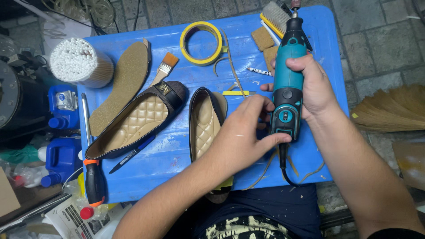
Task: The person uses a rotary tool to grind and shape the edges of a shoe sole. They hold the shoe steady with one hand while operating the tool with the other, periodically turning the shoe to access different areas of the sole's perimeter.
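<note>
Gripping a teal rotary tool (287, 84) around its middle, the right hand (316, 86) holds it upright over the blue counter (177, 168), the small grinding bit at its tip pointing away from the body; the left hand (241, 135) is closed lightly on the tool's lower end, thumb and fingertips at what looks like the switch or dial, though the exact control is hard to make out. Its black cord (283, 166) trails off the near edge.

Neither shoe is being touched, so any grinding seems not yet begun at this instant; the bit sits clear of both. One black flat shoe (137, 121) with a quilted tan lining lies at an angle to the left; a second shoe (204, 124) lies just beside the left hand, partly hidden by the wrist. A loose tan insole (121, 84) rests beside the first shoe, already cut to shape; thin trimmed strips (265, 170) lie near the cord.

A roll of yellow tape (201, 42), a small paintbrush (164, 66), a scrub brush (275, 17), a screwdriver (94, 181) and a tub of cotton swabs (79, 62) lie about.
</note>
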